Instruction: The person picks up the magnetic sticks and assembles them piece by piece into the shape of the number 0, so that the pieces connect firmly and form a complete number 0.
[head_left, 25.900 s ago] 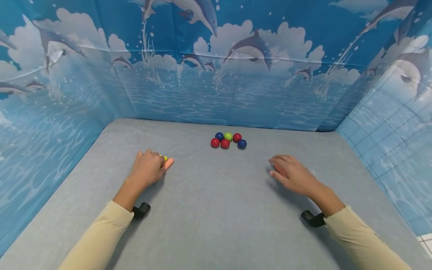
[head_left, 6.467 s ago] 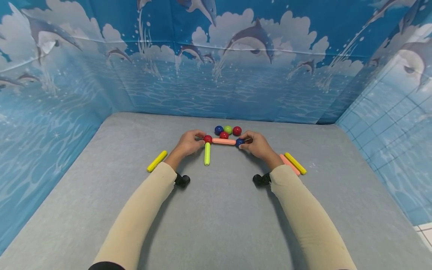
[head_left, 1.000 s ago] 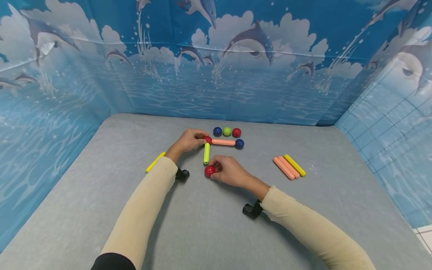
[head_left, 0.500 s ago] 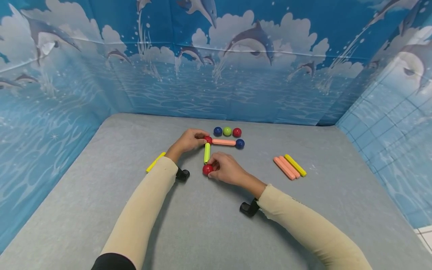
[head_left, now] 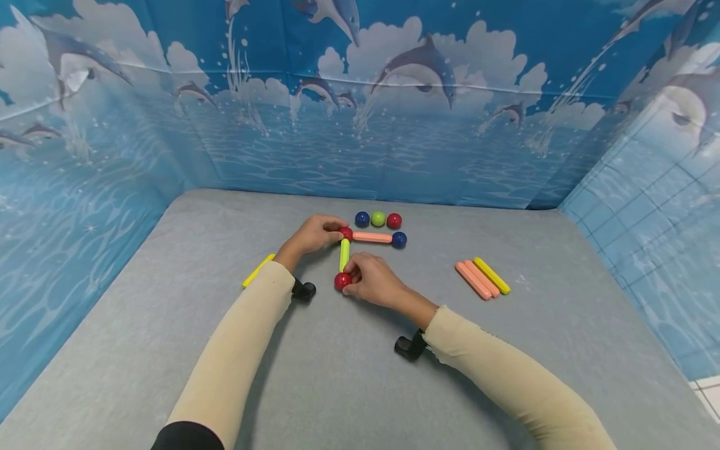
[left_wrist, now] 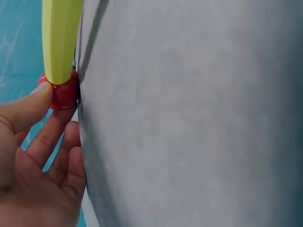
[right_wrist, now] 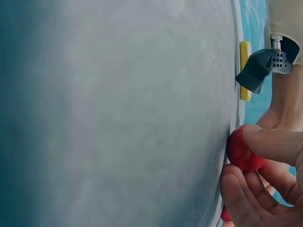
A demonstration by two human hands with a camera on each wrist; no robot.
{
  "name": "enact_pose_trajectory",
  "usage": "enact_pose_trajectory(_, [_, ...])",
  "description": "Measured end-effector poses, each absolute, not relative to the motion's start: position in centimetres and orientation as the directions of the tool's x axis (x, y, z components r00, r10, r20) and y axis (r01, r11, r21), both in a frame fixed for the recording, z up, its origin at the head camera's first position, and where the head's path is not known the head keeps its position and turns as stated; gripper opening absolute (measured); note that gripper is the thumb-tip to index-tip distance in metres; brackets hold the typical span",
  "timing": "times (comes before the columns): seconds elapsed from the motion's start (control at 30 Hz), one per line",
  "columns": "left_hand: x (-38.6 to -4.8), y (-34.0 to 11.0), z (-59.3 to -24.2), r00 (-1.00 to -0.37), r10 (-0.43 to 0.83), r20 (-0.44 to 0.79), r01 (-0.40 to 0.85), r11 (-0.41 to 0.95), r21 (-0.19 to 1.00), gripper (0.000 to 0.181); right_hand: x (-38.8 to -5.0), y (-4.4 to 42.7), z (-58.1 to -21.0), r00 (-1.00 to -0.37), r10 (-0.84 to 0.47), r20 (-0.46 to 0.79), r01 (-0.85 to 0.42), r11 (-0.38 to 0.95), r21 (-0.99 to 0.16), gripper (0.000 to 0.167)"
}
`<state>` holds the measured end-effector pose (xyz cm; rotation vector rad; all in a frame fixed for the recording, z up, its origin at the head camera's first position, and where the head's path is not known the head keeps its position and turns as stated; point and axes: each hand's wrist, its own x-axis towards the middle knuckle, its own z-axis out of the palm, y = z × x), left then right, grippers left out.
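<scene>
My left hand pinches a red ball between thumb and fingers. From that ball a salmon-pink stick runs right to a blue ball. A yellow-green stick comes off the same red ball toward me. At the stick's near end my right hand pinches a second red ball by thumb and fingers. That ball meets the stick's end in the head view; whether they are joined cannot be told.
Behind the sticks lie a blue ball, a green ball and a red ball. Two pink sticks and a yellow stick lie right. Another yellow stick is partly behind the left forearm. A dolphin-print curtain surrounds the grey table.
Over the last second my right hand has brought its red ball slightly left and away from me, up to the yellow-green stick's end. The left hand has stayed at its ball.
</scene>
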<state>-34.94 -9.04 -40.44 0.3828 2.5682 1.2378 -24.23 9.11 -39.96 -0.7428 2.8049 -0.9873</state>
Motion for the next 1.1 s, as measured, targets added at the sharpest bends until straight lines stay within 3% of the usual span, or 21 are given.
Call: enact_pose_trajectory(1.1, [-35.2, -8.65, -40.4, -0.94, 0.327, -0.095, 0.137, 0.62, 0.773, 0.035, -25.06, 8.74, -39.85, -0.88, -0.473, 0.041, -0.4, 0.694, -0.599, 0.03])
